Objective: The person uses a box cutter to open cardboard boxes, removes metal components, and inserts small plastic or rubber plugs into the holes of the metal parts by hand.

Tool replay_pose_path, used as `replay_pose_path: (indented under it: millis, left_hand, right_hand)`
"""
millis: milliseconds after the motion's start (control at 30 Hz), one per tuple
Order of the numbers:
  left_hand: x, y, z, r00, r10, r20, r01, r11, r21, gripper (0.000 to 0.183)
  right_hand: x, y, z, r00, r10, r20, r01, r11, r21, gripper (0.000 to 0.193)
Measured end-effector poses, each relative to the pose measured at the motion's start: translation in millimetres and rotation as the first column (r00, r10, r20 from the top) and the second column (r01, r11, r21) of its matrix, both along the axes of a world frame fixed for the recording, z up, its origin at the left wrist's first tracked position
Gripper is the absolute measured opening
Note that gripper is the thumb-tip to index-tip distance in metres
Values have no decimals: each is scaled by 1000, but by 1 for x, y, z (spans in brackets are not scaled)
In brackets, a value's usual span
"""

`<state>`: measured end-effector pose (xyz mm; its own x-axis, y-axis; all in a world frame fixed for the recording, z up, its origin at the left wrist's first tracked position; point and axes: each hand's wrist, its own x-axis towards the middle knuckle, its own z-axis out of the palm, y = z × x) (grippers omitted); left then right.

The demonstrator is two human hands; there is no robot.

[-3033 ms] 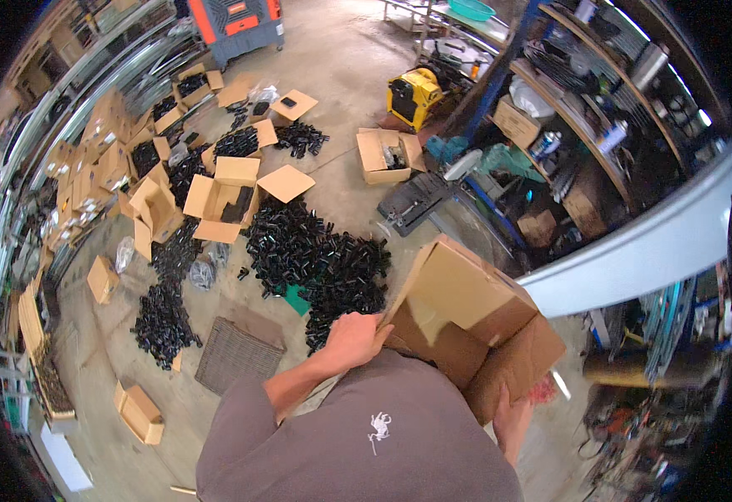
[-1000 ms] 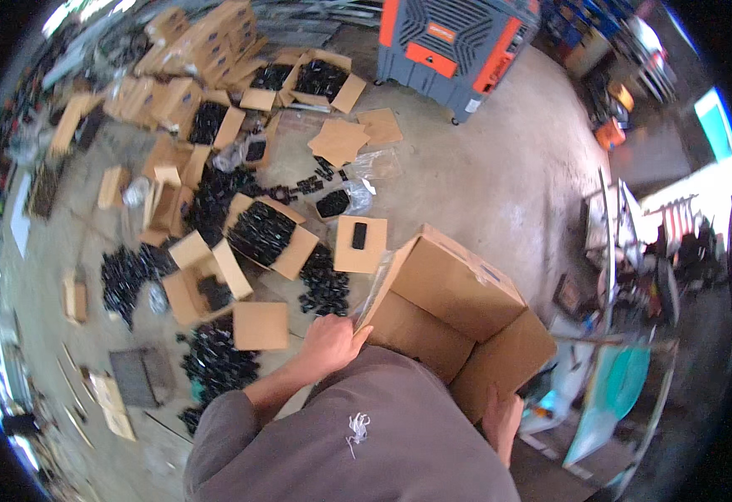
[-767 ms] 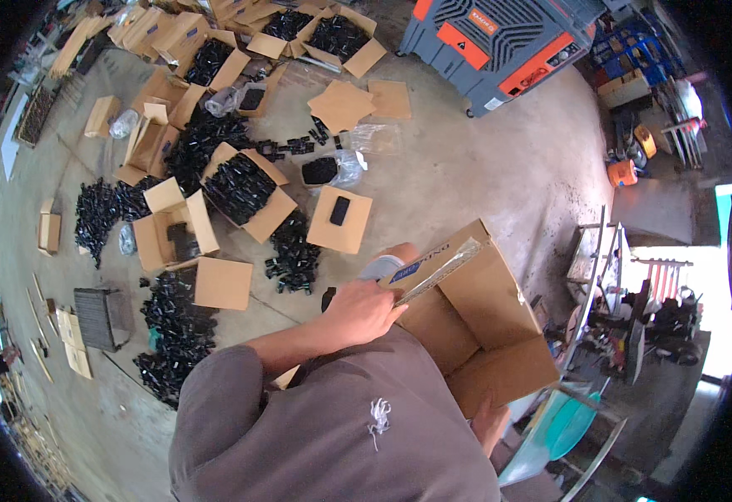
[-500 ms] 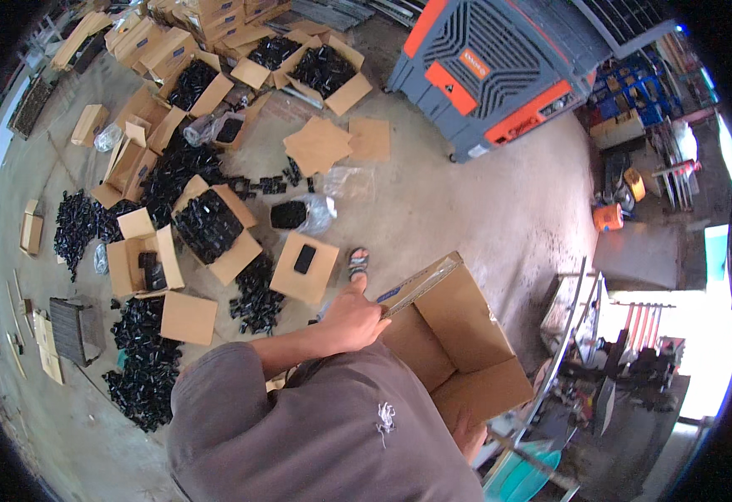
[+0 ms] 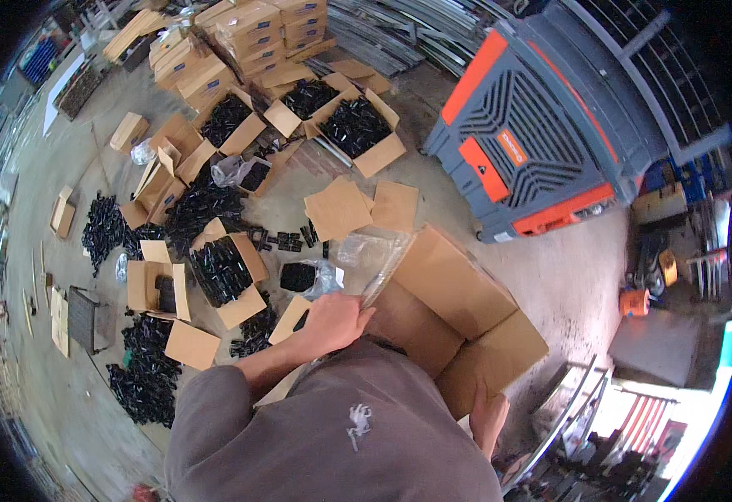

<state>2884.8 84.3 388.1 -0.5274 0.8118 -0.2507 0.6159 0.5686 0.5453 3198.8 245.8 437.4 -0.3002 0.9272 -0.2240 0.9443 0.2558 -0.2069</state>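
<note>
In front of my body I hold an open cardboard box (image 5: 458,280), tilted so its bare brown inside shows. My left hand (image 5: 332,324) is closed on its left edge, thumb over the rim. On the near right side my right hand (image 5: 487,416) grips the box's rim. Beyond my left hand lie a clear plastic bag (image 5: 326,276) with black pieces in its mouth and a cardboard box (image 5: 222,268) packed with small black parts.
Piles of black parts (image 5: 144,368) spread over the floor at left, among open boxes. Flat cardboard sheets (image 5: 338,209) lie ahead. Stacked closed boxes (image 5: 253,38) stand at the back. A large grey and orange machine (image 5: 542,134) stands far right; metal frames (image 5: 563,418) are near right.
The box has risen and come more across in front of me, opening wider to view. Both hands keep hold of it. The view has shifted, so the floor items appear farther right and lower.
</note>
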Motion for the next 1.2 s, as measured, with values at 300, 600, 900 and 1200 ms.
replay_pose_path:
  millis: [300, 600, 900, 1200]
  left_hand:
    - [-115, 75, -6, 838, 546, 8, -545, 838, -39, 52]
    - [-190, 129, 31, 467, 884, 5, -884, 467, -21, 37]
    - [-346, 111, -20, 409, 909, 82, -904, 415, -97, 38]
    - [-557, 45, -220, 520, 787, 331, -724, 612, -319, 41]
  right_hand:
    - [-239, 222, -29, 885, 454, -106, -462, 884, -75, 50]
    - [-490, 333, -26, 502, 845, -184, -864, 501, -57, 60]
    - [-675, 293, -57, 413, 910, -28, -909, 410, -71, 62]
    - [-878, 226, -213, 415, 888, 200, -830, 459, -316, 48]
